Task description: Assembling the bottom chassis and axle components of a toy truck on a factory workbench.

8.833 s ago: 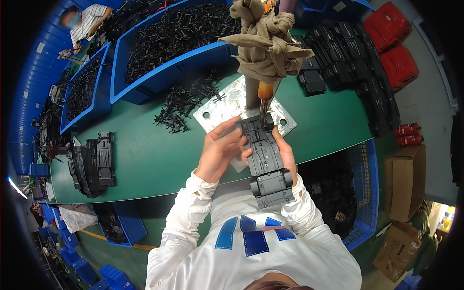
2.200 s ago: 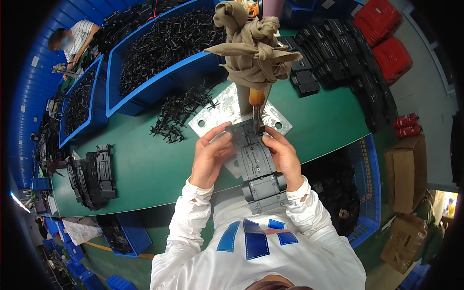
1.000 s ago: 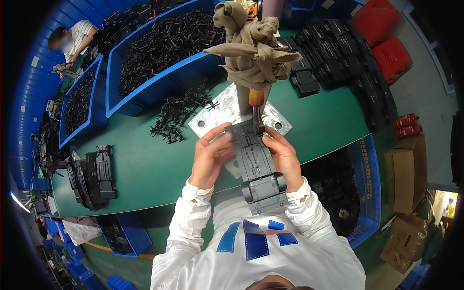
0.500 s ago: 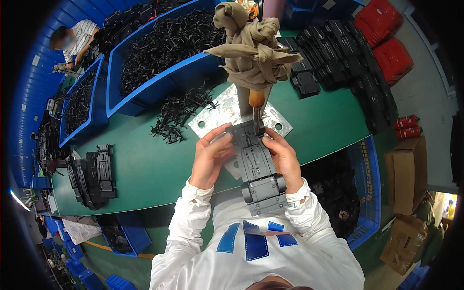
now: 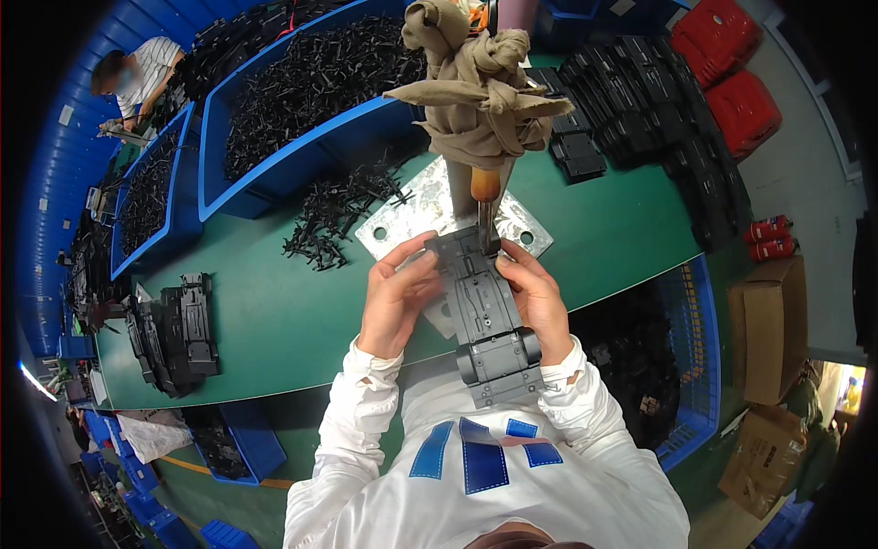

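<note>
Between my hands is a long black plastic tray-like part (image 5: pixel 482 306), shaped like a toy car chassis, with molded ridges and wide round-ended sections near me. My left hand (image 5: pixel 399 297) pinches its far left corner between thumb and fingers. On the other side, my right hand (image 5: pixel 538 306) grips the far right edge. The metal rod (image 5: pixel 488 224) of a bench tool comes down onto the part's far right end, close to my right thumb. Above the rod are an amber collar (image 5: pixel 486 186) and a bundle of brown cloth (image 5: pixel 485 101) wrapped round the tool's top.
A shiny metal base plate (image 5: pixel 384 229) lies on the green table (image 5: pixel 274 343). Small black pieces (image 5: pixel 334 215) are heaped beside a blue bin (image 5: pixel 302 146) full of them. Similar black parts are stacked at right (image 5: pixel 640 110) and left (image 5: pixel 174 334). Another person (image 5: pixel 151 73) works far left.
</note>
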Motion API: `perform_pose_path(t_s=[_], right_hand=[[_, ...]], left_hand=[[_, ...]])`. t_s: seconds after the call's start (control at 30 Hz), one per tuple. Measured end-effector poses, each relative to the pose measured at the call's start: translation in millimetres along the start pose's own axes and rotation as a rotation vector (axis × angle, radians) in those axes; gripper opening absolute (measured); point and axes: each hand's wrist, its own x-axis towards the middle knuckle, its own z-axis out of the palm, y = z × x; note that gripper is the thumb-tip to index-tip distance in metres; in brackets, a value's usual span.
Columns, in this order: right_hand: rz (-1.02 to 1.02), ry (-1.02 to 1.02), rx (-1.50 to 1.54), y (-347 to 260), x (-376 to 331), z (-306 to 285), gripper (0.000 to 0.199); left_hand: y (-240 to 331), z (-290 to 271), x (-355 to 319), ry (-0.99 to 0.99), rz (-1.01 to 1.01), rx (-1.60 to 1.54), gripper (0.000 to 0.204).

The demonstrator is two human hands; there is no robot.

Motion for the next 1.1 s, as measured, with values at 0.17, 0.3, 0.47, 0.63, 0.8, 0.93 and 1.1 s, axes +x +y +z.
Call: perform_pose_path(t_s=[0.17, 0.3, 0.47, 0.63, 0.8, 0.93, 1.1], right_hand=[[-0.006, 0.002, 0.011, 1.6, 1.7, -2.1, 0.054], [-0.005, -0.008, 0.018, 1.6, 0.7, -3.5, 0.055], [0.004, 0.01, 0.02, -0.9, -1.0, 0.6, 0.054], [-0.008, 0.016, 0.004, -0.2, -0.5, 0.4, 0.053], [-0.004, 0.008, 0.016, 0.4, 0.9, -1.4, 0.053], [-0.004, 0.007, 0.025, -0.3, 0.2, -0.5, 0.054], [-0.003, 0.007, 0.011, 0.1, 0.6, -0.8, 0.056]], left_hand=[[-1.0, -1.4, 0.2, -0.023, 0.007, -0.008, 0.041], [-0.3, -1.6, -0.1, -0.017, 0.006, -0.011, 0.041], [-0.1, -0.7, -1.3, -0.016, 0.004, -0.013, 0.042], [0.2, -0.7, -1.2, -0.007, 0.0, -0.003, 0.041], [-0.1, -2.2, -1.2, -0.026, 0.007, -0.005, 0.042], [0.2, -0.6, -0.8, -0.022, 0.005, -0.013, 0.042], [-0.7, -2.4, -0.5, -0.029, 0.008, -0.015, 0.042]])
